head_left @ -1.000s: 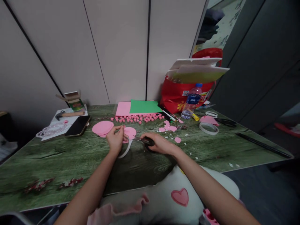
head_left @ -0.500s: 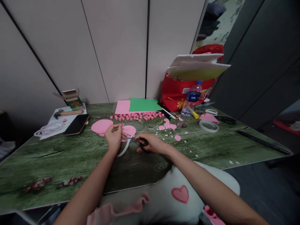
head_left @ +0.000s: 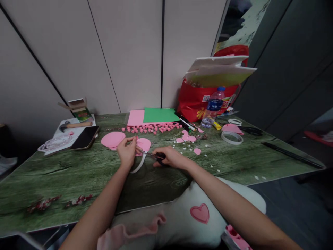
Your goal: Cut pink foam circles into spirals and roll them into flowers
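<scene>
My right hand point(head_left: 170, 156) is wrapped round the black handles of a pair of scissors point(head_left: 159, 157), whose blades point left at a white strip point(head_left: 140, 164). The strip curves down onto the green wood-patterned table. My left hand point(head_left: 127, 151) pinches a small pink piece point(head_left: 135, 138) near the blade tips, over a pink paper round point(head_left: 144, 144). How the strip's upper end meets the left fingers is too small to tell. More pink rounds point(head_left: 112, 139) lie to the left of my left hand.
Behind are many small pink hearts point(head_left: 156, 128), a green sheet point(head_left: 161, 115) and a red bag point(head_left: 191, 100). A bottle point(head_left: 213, 108), tape roll point(head_left: 232, 138) and pink petals point(head_left: 185, 136) are at right. Left are a phone point(head_left: 85, 138), hammer point(head_left: 78, 125) and box point(head_left: 82, 113).
The scissors have shifted slightly and their blades look closer together at the strip. My right hand has moved up a little; my left hand has barely moved.
</scene>
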### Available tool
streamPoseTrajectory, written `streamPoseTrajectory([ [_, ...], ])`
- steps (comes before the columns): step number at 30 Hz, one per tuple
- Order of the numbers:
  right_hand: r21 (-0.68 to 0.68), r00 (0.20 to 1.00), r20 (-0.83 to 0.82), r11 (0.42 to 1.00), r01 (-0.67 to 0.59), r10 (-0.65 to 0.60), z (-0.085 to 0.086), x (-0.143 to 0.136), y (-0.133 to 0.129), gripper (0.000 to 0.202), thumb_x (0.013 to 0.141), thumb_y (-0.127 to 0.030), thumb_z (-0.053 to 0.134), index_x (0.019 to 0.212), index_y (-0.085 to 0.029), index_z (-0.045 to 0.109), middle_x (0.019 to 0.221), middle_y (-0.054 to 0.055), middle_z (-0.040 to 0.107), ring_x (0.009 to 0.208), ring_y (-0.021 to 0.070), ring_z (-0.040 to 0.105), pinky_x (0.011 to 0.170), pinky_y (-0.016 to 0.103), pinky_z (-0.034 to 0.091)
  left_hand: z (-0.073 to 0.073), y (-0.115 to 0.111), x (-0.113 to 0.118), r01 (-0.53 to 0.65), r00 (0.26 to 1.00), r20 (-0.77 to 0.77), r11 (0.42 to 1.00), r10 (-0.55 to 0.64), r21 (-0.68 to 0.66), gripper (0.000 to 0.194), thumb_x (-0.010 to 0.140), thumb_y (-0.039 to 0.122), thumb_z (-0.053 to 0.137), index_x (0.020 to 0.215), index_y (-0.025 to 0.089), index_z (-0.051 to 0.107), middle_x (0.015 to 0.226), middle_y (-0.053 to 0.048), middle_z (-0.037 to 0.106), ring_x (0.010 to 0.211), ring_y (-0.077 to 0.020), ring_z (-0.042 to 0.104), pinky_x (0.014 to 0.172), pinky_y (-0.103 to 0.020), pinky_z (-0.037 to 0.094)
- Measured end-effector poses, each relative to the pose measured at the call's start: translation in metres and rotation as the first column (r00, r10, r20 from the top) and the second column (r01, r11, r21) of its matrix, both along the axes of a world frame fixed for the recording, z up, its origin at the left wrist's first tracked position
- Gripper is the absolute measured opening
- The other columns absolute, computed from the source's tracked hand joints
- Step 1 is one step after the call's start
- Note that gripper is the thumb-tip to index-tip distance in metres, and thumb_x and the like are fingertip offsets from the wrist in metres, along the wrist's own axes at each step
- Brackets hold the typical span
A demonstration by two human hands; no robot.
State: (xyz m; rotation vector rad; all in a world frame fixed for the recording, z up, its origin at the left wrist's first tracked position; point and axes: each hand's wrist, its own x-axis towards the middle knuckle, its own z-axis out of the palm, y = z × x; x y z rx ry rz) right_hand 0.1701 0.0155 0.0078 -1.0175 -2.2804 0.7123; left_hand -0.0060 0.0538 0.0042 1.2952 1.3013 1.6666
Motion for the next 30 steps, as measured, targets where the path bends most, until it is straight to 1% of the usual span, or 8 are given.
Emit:
streamPoseTrajectory([
  [5,0.091,0.96,0.239,0.988,0.124,-0.143,0.007,0.007,0.0,0.024,0.064,-0.04,0.062,0.075,-0.019,0.059,0.058,-0.003,0.051,0.054,0.0094,0.043,0.05,0.019,0.022,-0.007,0.001,0.0,0.028,0.994,-0.107,1.0,-0.029,-0.01,0.022,0.069,0.034,0.053,0.077,0.015,0.055,0.036,0.005,0.051,0.031,-0.0129,0.05,0.033,-0.022,0.038],
  [9,0.219,0.886,0.356,0.948,0.229,-0.296,0.015,0.019,0.004,0.024,0.069,-0.038,0.058,0.086,-0.022,0.059,0.074,0.003,0.059,0.067,0.0147,0.051,0.056,0.021,0.026,-0.016,0.003,-0.003,0.057,0.933,-0.356,0.998,-0.042,0.031,0.022,0.07,0.036,0.051,0.077,0.016,0.057,0.043,0.003,0.055,0.035,-0.0129,0.052,0.036,-0.021,0.038],
  [13,0.332,0.78,0.468,0.901,0.279,-0.414,0.022,0.035,0.006,0.029,0.069,-0.018,0.056,0.098,-0.022,0.056,0.09,0.007,0.057,0.084,0.0187,0.05,0.066,0.024,0.031,-0.021,0.004,-0.004,0.165,0.849,-0.513,0.986,-0.128,0.027,0.021,0.071,0.035,0.05,0.073,0.016,0.057,0.048,0.001,0.058,0.036,-0.0117,0.053,0.039,-0.021,0.038],
  [15,0.314,0.736,0.549,0.914,0.257,-0.395,0.025,0.043,0.007,0.036,0.065,-0.009,0.055,0.099,-0.022,0.055,0.095,0.008,0.056,0.09,0.0201,0.049,0.069,0.026,0.032,-0.021,0.004,-0.004,0.171,0.849,-0.509,0.985,-0.14,0.014,0.021,0.072,0.035,0.049,0.073,0.016,0.057,0.048,0.001,0.058,0.036,-0.0116,0.053,0.037,-0.02,0.038],
  [19,0.2,0.687,0.668,0.958,0.205,-0.286,0.03,0.05,0.009,0.047,0.058,-0.008,0.061,0.103,-0.023,0.054,0.102,0.009,0.055,0.096,0.0232,0.048,0.072,0.027,0.035,-0.02,0.004,-0.004,0.174,0.861,-0.484,0.985,-0.159,-0.013,0.021,0.071,0.035,0.05,0.073,0.015,0.057,0.046,0.001,0.057,0.033,-0.0114,0.051,0.034,-0.02,0.037],
  [25,0.126,0.616,0.741,0.957,0.261,-0.266,0.041,0.041,0.009,0.035,0.067,-0.005,0.051,0.096,-0.022,0.062,0.096,0.012,0.06,0.093,0.0241,0.053,0.069,0.027,0.037,-0.019,0.005,-0.002,0.204,0.87,-0.466,0.978,-0.163,0.039,0.018,0.069,0.032,0.053,0.071,0.015,0.058,0.048,0.001,0.059,0.04,-0.0108,0.054,0.039,-0.019,0.041],
  [27,0.16,0.625,0.716,0.945,0.286,-0.311,0.044,0.036,0.012,0.031,0.069,-0.006,0.049,0.093,-0.019,0.064,0.094,0.014,0.061,0.091,0.0243,0.054,0.069,0.027,0.038,-0.019,0.005,-0.001,0.209,0.89,-0.424,0.977,-0.17,0.048,0.018,0.069,0.032,0.054,0.072,0.015,0.059,0.049,0.0,0.059,0.041,-0.0112,0.055,0.038,-0.019,0.042],
  [30,0.128,0.715,0.636,0.953,0.275,-0.292,0.041,0.031,0.023,0.024,0.067,-0.007,0.051,0.085,-0.014,0.066,0.086,0.013,0.064,0.083,0.0202,0.058,0.069,0.023,0.038,-0.017,0.003,0.0,0.225,0.915,-0.354,0.973,-0.195,0.047,0.022,0.069,0.032,0.054,0.079,0.014,0.06,0.054,-0.001,0.061,0.043,-0.0117,0.056,0.039,-0.02,0.044],
])
